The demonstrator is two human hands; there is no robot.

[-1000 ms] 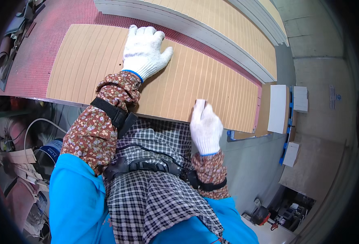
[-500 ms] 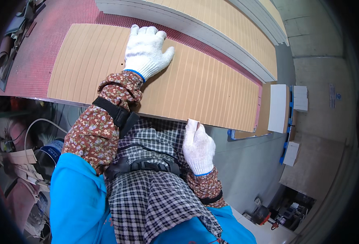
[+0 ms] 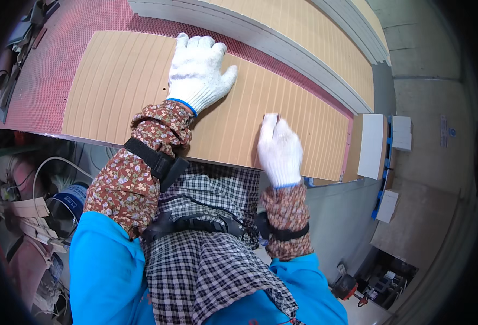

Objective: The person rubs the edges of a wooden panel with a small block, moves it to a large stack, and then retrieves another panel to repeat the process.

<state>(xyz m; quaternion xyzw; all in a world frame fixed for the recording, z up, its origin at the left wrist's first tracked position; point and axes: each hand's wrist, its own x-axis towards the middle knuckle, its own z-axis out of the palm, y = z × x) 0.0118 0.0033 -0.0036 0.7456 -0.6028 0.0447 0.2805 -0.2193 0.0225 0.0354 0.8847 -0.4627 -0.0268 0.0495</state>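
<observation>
A tan wooden panel (image 3: 120,81) scored with many thin parallel grooves lies flat on a red mesh table (image 3: 38,70). My left hand (image 3: 198,70), in a white knit glove, rests flat on the middle of the panel with fingers spread. My right hand (image 3: 279,149), also gloved, is on the panel near its front edge, fingers curled, index finger pointing along a groove. It holds nothing that I can see.
A thick stack of tan boards with grey edges (image 3: 304,27) lies behind the panel. A small white-topped block (image 3: 372,146) sits at the table's right end. A blue bucket (image 3: 73,200) and scrap strips (image 3: 25,208) are on the floor at left.
My right hand dropped off the panel's front edge half a second ago and has now come back up onto the panel. My left hand has stayed flat in place.
</observation>
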